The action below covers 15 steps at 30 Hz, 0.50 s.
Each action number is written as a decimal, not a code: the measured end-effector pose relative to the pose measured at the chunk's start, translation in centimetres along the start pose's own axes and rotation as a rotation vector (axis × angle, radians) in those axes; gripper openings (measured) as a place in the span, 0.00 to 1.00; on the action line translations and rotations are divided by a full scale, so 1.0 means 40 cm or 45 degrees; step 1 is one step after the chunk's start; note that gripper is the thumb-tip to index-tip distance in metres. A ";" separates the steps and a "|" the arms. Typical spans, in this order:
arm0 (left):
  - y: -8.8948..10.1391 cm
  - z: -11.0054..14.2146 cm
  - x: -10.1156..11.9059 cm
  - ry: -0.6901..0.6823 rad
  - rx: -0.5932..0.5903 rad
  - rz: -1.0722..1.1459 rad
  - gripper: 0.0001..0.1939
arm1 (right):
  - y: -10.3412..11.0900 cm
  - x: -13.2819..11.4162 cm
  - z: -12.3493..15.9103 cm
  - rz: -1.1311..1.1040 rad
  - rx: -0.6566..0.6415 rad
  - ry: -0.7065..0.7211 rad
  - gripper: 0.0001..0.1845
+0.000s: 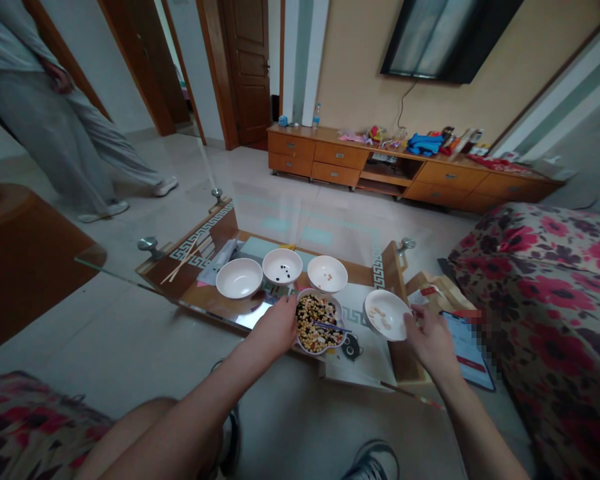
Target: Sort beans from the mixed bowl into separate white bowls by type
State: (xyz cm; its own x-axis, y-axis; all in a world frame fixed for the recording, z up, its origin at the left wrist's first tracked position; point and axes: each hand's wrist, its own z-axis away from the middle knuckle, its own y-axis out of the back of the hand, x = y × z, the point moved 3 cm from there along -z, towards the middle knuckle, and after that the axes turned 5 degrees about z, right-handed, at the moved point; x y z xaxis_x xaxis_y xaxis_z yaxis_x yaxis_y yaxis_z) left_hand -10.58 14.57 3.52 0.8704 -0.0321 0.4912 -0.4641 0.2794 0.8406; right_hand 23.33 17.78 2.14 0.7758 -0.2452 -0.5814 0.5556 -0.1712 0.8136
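Observation:
A scalloped bowl (344, 313) filled with mixed black, yellow and brown beans stands near the front edge of the glass table. My left hand (280, 321) is closed on its left rim. A thin purple stick-like tool (333, 327) lies across the beans. To the right, my right hand (433, 341) pinches the right rim of a white bowl (399, 313) with several pale flat pieces inside. Behind stand three more white bowls: one (240, 283) looks bare inside, one (275, 261) contains several black beans, and another (330, 267) contains small pinkish-brown pieces.
Wooden chopsticks (183, 260) and a clear plastic packet (223, 260) lie at the table's left. A tablet-like device (473, 360) and brown paper bag (443, 290) are at right, beside a floral-covered sofa (545, 287). A person (45, 127) stands at far left. A low cabinet (337, 160) lines the wall.

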 end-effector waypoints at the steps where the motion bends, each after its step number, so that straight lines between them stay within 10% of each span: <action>1: -0.003 0.003 0.004 -0.005 -0.007 0.000 0.11 | 0.005 -0.023 0.016 0.044 0.062 0.068 0.24; 4: -0.008 0.011 0.013 0.021 -0.041 -0.034 0.12 | -0.013 -0.118 0.086 0.174 0.211 0.505 0.20; 8: -0.010 0.016 0.023 0.090 -0.089 -0.103 0.15 | -0.102 -0.211 0.179 0.210 -0.070 1.019 0.13; 15: -0.011 0.005 0.018 0.057 -0.106 -0.057 0.15 | -0.148 -0.215 0.202 0.385 -0.096 1.068 0.08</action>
State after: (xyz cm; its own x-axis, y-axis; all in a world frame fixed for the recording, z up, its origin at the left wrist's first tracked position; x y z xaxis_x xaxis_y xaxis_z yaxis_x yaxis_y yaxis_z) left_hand -9.77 14.21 3.55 0.8974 -0.0043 0.4411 -0.4106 0.3578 0.8387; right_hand 10.96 13.18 2.33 0.8393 0.5140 -0.1771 0.2870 -0.1422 0.9473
